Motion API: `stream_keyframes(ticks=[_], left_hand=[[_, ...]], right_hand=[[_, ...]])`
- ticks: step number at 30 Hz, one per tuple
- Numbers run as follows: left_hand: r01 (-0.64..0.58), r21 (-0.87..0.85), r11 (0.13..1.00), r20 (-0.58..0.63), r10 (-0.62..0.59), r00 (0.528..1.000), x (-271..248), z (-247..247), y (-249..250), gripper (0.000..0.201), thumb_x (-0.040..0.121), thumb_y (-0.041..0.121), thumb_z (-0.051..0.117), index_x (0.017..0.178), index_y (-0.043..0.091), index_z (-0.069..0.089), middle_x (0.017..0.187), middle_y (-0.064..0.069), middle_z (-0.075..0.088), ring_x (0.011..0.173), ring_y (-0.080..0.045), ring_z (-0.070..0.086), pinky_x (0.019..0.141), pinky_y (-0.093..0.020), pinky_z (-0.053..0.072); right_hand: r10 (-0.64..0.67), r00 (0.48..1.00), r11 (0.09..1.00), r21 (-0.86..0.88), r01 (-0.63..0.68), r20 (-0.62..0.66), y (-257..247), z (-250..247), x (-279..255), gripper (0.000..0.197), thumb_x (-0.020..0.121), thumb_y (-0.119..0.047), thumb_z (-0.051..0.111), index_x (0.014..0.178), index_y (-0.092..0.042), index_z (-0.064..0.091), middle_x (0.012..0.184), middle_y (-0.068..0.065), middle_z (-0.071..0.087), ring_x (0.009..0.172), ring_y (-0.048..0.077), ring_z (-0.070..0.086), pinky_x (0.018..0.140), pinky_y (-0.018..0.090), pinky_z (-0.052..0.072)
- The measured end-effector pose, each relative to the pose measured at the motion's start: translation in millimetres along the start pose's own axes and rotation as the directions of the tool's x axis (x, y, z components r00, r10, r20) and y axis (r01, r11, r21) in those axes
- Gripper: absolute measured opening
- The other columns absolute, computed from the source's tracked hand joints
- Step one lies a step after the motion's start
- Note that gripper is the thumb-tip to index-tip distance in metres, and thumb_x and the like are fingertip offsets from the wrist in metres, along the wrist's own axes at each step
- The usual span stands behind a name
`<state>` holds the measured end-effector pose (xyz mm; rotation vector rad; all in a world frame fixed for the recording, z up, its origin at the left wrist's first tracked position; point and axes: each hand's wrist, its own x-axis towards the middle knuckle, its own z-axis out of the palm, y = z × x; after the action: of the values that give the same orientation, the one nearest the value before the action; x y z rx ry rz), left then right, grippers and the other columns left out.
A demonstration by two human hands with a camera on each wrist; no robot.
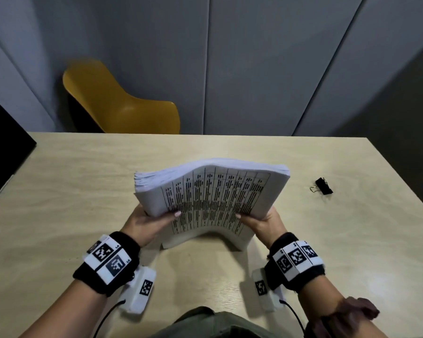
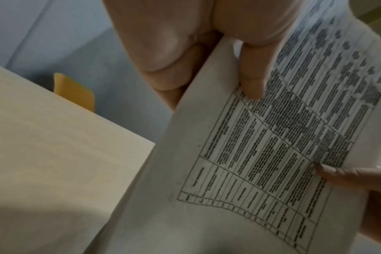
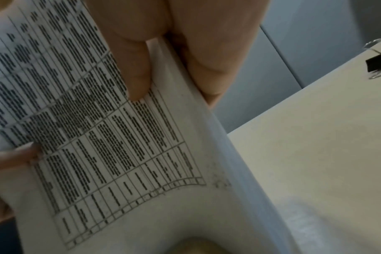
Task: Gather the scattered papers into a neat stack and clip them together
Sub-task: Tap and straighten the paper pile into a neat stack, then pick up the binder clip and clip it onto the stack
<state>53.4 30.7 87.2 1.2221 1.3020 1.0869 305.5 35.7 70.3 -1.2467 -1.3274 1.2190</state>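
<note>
A thick stack of papers (image 1: 213, 198) printed with a table stands on its near edge on the wooden table (image 1: 83, 181), bowed upward in the middle. My left hand (image 1: 147, 222) grips its left side, thumb on the printed face. My right hand (image 1: 261, 222) grips the right side the same way. In the left wrist view the left thumb (image 2: 252, 75) presses the papers (image 2: 239, 163); in the right wrist view the right thumb (image 3: 133, 68) lies on the papers (image 3: 120, 137). A black binder clip (image 1: 322, 186) lies alone on the table to the right, also seen as the clip (image 3: 379, 60).
A yellow chair (image 1: 122, 103) stands behind the table's far edge, before a grey panelled wall. A dark object (image 1: 3, 142) sits at the table's far left corner. The chair (image 2: 74, 92) also shows in the left wrist view.
</note>
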Motion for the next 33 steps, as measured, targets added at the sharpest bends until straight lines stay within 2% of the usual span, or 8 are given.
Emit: stream_keyframes(ticks=[4, 8, 12, 16, 22, 26, 30, 33], left_hand=[[-0.006, -0.008, 1.0, -0.039, 0.006, 0.999, 2.7, 5.1, -1.9, 0.035, 0.077, -0.005, 0.067, 0.087, 0.027, 0.06, 0.069, 0.033, 0.067, 0.072, 0.018, 0.061, 0.066, -0.001, 0.047], [0.037, 0.059, 0.998, -0.039, -0.034, 0.999, 3.2, 5.7, -8.2, 0.033, 0.076, -0.002, 0.07, 0.09, 0.026, 0.061, 0.069, 0.033, 0.067, 0.073, 0.017, 0.061, 0.072, -0.003, 0.046], [0.1, 0.065, 0.993, -0.12, -0.092, 0.989, 1.6, 6.7, -14.5, 0.026, 0.076, 0.003, 0.071, 0.088, 0.024, 0.061, 0.078, 0.022, 0.068, 0.08, 0.0, 0.061, 0.092, -0.028, 0.043], [0.125, 0.227, 0.966, -0.038, -0.12, 0.992, 8.5, 3.4, -6.0, 0.014, 0.081, 0.017, 0.068, 0.083, 0.006, 0.06, 0.076, -0.01, 0.062, 0.073, -0.024, 0.058, 0.074, -0.036, 0.049], [0.353, 0.221, 0.909, 0.142, -0.388, 0.911, 26.3, 5.6, -36.9, 0.011, 0.081, 0.004, 0.067, 0.082, 0.014, 0.063, 0.065, 0.009, 0.072, 0.075, -0.013, 0.066, 0.075, -0.024, 0.052], [0.57, 0.077, 0.818, 0.164, -0.574, 0.802, 25.8, 14.9, -68.8, 0.013, 0.089, 0.01, 0.058, 0.1, 0.004, 0.063, 0.112, -0.017, 0.066, 0.101, -0.028, 0.062, 0.102, -0.047, 0.043], [0.595, 0.063, 0.801, 0.098, -0.598, 0.795, 28.0, 21.2, -82.1, 0.028, 0.093, 0.004, 0.05, 0.119, -0.005, 0.054, 0.122, -0.023, 0.058, 0.112, -0.033, 0.056, 0.105, -0.05, 0.037], [0.596, 0.072, 0.8, 0.09, -0.6, 0.795, 35.4, 18.5, -89.1, 0.016, 0.092, 0.007, 0.053, 0.106, 0.006, 0.06, 0.122, -0.02, 0.061, 0.114, -0.035, 0.057, 0.106, -0.053, 0.037]], right_hand=[[0.001, 0.999, 1.0, 0.028, 0.001, -0.051, 2.7, -1.2, 0.1, 0.038, 0.074, 0.013, 0.065, 0.081, -0.024, 0.065, 0.071, -0.025, 0.071, 0.075, -0.007, 0.065, 0.072, 0.013, 0.054], [0.058, 0.996, 0.998, -0.027, -0.06, -0.062, 12.3, 5.4, -4.8, 0.04, 0.074, 0.013, 0.065, 0.077, -0.027, 0.065, 0.074, -0.013, 0.07, 0.071, -0.009, 0.064, 0.079, 0.023, 0.053], [0.137, 0.989, 0.989, -0.048, -0.139, -0.048, 16.4, 8.7, -5.2, 0.032, 0.076, 0.008, 0.066, 0.076, -0.023, 0.066, 0.082, -0.006, 0.068, 0.073, -0.001, 0.066, 0.078, 0.022, 0.054], [0.273, 0.962, 0.96, -0.069, -0.27, 0.032, 9.7, 1.2, -2.1, 0.009, 0.078, -0.002, 0.067, 0.081, -0.005, 0.059, 0.074, 0.008, 0.064, 0.067, 0.021, 0.062, 0.068, 0.033, 0.057], [0.562, 0.826, 0.825, -0.085, -0.558, 0.032, 44.2, -2.8, -7.2, 0.019, 0.073, -0.002, 0.073, 0.077, -0.008, 0.056, 0.061, 0.003, 0.063, 0.064, 0.023, 0.058, 0.065, 0.032, 0.05], [0.681, 0.732, 0.693, -0.299, -0.655, -0.023, 69.0, 0.1, -10.9, 0.025, 0.073, -0.012, 0.075, 0.086, -0.007, 0.054, 0.069, 0.005, 0.056, 0.067, 0.021, 0.054, 0.07, 0.032, 0.047], [0.693, 0.719, 0.694, -0.224, -0.684, -0.049, 73.1, 0.4, -9.5, 0.027, 0.074, -0.014, 0.074, 0.094, -0.006, 0.056, 0.076, 0.008, 0.061, 0.066, 0.021, 0.056, 0.066, 0.03, 0.05], [0.629, 0.764, 0.752, -0.136, -0.644, -0.14, 70.6, -1.0, -3.3, 0.017, 0.082, -0.021, 0.065, 0.093, -0.01, 0.057, 0.086, 0.012, 0.066, 0.071, 0.025, 0.06, 0.069, 0.035, 0.054]])
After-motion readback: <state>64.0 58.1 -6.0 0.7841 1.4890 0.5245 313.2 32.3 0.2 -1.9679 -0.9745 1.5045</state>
